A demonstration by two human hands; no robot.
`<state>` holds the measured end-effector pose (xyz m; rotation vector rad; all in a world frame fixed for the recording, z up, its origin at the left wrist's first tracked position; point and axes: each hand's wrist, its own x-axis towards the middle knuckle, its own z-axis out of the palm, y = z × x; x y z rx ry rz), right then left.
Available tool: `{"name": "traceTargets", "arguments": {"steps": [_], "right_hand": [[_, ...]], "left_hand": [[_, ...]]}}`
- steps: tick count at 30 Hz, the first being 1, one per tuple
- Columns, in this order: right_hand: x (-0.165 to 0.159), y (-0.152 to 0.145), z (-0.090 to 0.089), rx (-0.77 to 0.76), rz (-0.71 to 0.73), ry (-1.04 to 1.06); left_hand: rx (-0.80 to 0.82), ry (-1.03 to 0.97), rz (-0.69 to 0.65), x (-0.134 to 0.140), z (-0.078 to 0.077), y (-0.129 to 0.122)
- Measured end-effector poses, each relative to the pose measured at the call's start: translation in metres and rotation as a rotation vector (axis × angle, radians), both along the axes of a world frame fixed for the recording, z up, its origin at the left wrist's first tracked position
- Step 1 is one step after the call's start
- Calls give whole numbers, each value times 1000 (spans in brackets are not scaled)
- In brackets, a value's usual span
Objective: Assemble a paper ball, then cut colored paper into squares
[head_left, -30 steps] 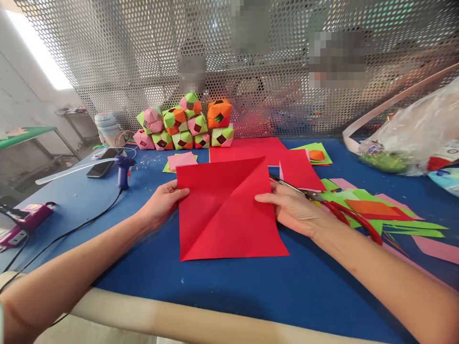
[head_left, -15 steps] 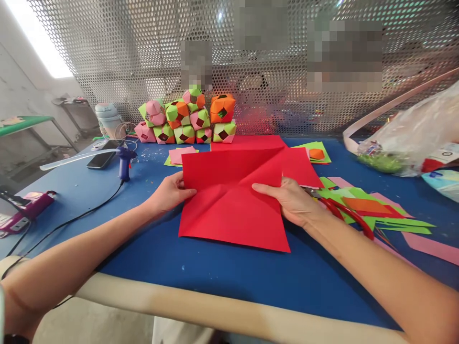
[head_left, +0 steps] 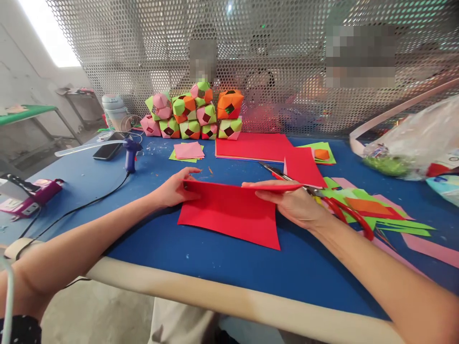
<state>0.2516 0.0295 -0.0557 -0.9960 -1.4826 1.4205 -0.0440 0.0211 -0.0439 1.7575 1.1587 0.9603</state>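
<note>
Between my two hands is a sheet of red paper (head_left: 229,212), its upper part folded over so that I see that part almost edge-on. My left hand (head_left: 175,188) pinches its left edge, thumb in front and index finger stretched out above. On the right side, my right hand (head_left: 294,200) grips the folded part, with fingers on top and thumb below. Scissors with red handles (head_left: 347,215) lie beyond my right wrist, partly hidden by the hand. A smaller red paper piece (head_left: 304,167) lies just behind that hand.
Folded paper balls (head_left: 190,114) are stacked at the back before a perforated metal screen (head_left: 150,57). A blue glue gun (head_left: 131,155) and phone (head_left: 107,150) are at left. Red sheets (head_left: 254,147), pink notes (head_left: 188,150) and paper scraps (head_left: 373,205) lie around; a plastic bag (head_left: 412,134) stands at right.
The red sheet, spread open and facing me before, is now bent along its middle, its upper part tipped over. Both hands stay at its sides. The view has shifted slightly.
</note>
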Motion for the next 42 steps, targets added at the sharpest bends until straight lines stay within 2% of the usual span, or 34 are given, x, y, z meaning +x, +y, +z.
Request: {"name": "traceTargets", "arguments": {"steps": [2,5,9,11,15,17,19,22,26,32,37,42], "right_hand": [[6,-2,2,52,70,-109],[13,-7,12,134,128,-262],[10,-22,28,353,-30,-377],[6,-31,30,504,-18,-384],[1,-43,12,823,311,-468],[3,-47,-2,969,413,-535],[7,-49,-13,1105,460,-574],[10,-52,-21,1242,438,-625],[6,-52,-24,1315,410,-691],[0,-49,-29,1283,362,-743],[-10,-57,-23,1304,313,-797],[-22,-64,-17,1340,251,-843]], "left_hand": [[28,84,-76,-5,1,0],[99,143,-70,-10,1,-1],[113,212,-18,-10,-2,-2],[113,225,-38,-10,-2,-3],[180,332,-72,-18,0,0],[207,440,-71,-23,1,4],[227,529,-81,-28,2,8],[282,616,-96,-32,2,11],[331,677,-130,-35,3,9],[331,700,-177,-48,9,-3],[322,708,-168,-52,9,-12],[308,618,-148,-54,8,-12]]}}
